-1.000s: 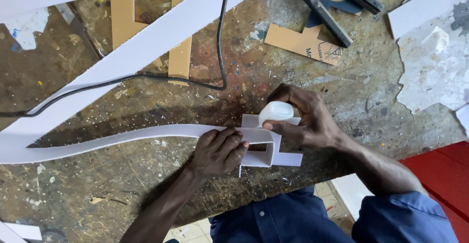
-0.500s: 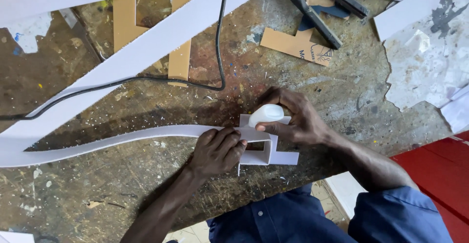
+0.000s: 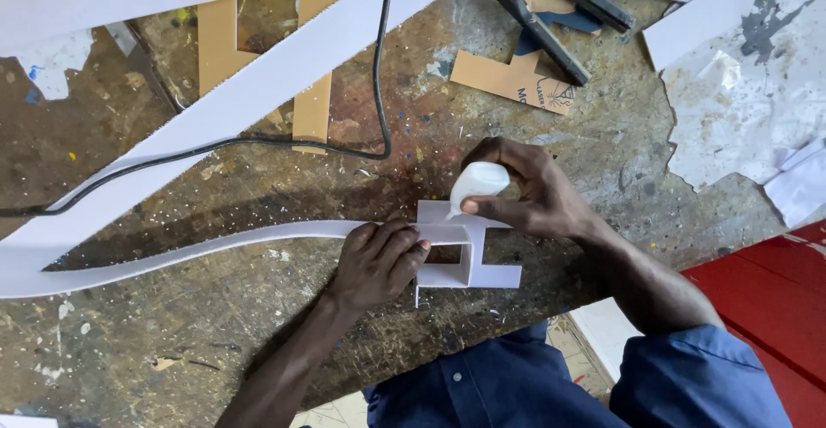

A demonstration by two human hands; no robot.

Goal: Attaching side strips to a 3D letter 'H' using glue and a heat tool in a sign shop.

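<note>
Around the work, the surface is showing worn, paint-flecked wood with white patches toward its right edge. A black cable is looping across the far half, lying over a broad white strip that is running diagonally from the left edge toward the far edge. Tan cardboard offcuts are lying near the far edge under a pair of dark bars; none of this is reaching the hands.

Near the front edge, the white angular piece is lying flat, built of thin, rigid, smooth sheet with square corners and a small rectangular opening. A long white band, thin and gently wavy, is joining it and stretching leftward, its long axis running toward the left edge of the surface.

The left hand is pressing down on the band where it meets the piece, its grip flattened with fingers curled over the edge rather than clenched around anything. The right hand is grasping a small white squeeze bottle, soft and rounded, tilted with its tip pointing down and toward the front-left, at the top of the piece.
</note>
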